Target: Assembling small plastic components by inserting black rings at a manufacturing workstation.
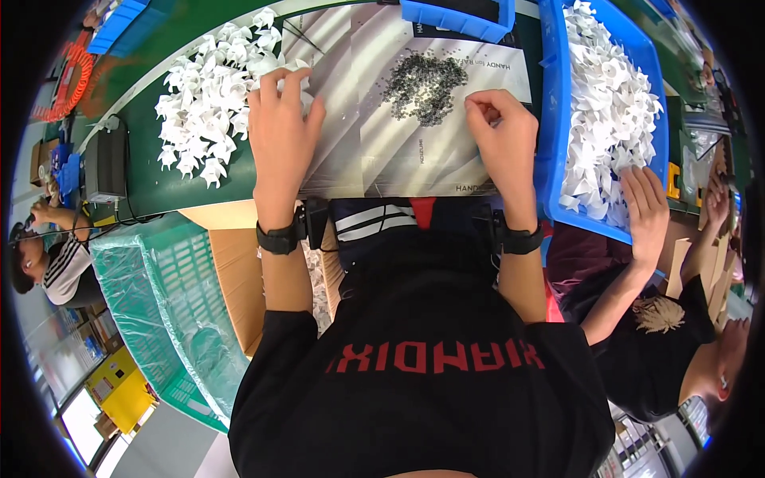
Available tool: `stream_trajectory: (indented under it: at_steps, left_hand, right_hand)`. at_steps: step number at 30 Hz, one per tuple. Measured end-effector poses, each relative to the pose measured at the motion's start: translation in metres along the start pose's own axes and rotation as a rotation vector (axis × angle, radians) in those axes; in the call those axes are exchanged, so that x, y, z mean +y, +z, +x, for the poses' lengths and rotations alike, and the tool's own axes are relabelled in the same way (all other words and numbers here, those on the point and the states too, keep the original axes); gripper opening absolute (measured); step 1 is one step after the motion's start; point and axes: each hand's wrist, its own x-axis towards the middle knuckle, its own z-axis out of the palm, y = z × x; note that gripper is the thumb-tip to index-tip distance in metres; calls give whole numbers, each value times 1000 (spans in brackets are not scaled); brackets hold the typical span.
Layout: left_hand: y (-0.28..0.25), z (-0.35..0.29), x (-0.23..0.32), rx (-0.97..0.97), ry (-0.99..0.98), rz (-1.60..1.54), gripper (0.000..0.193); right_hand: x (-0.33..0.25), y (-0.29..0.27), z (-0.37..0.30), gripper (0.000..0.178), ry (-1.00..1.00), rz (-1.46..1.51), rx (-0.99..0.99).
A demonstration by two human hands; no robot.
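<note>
My left hand point(280, 142) reaches palm down over the right edge of a pile of white fan-shaped plastic pieces point(209, 95). Its fingers are slightly bent, with the thumb held apart, and I see nothing gripped in it. The fingertips are close to a few white pieces; whether they touch is hard to tell. My right hand point(510, 142) is just right of a heap of tiny dark round parts point(425, 86). Its thumb and index finger are pinched together, and anything between them is too small to make out. The heap lies on a glossy printed sheet point(339, 151).
A blue bin point(551, 151) full of white pieces stands at the right, with a co-worker's hand point(644, 209) in it. Another blue tray point(470, 30) sits at the far edge. A plastic-lined green crate point(187, 295) and cardboard box point(239, 275) stand at the lower left.
</note>
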Motion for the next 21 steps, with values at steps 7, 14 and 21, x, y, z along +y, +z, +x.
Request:
stream_trajectory:
  at_steps: [7, 14, 21]
  left_hand:
    - [5, -5, 15, 100, -119, 41, 37]
    - [13, -15, 6, 124, -118, -205, 29]
    - [-1, -23, 8, 84, -550, -883, 26]
  right_hand:
    - [-8, 8, 22, 11, -121, -356, -119]
    - [-16, 8, 25, 10, -130, -464, -228]
    - [-13, 4, 8, 4, 37, -98, -253]
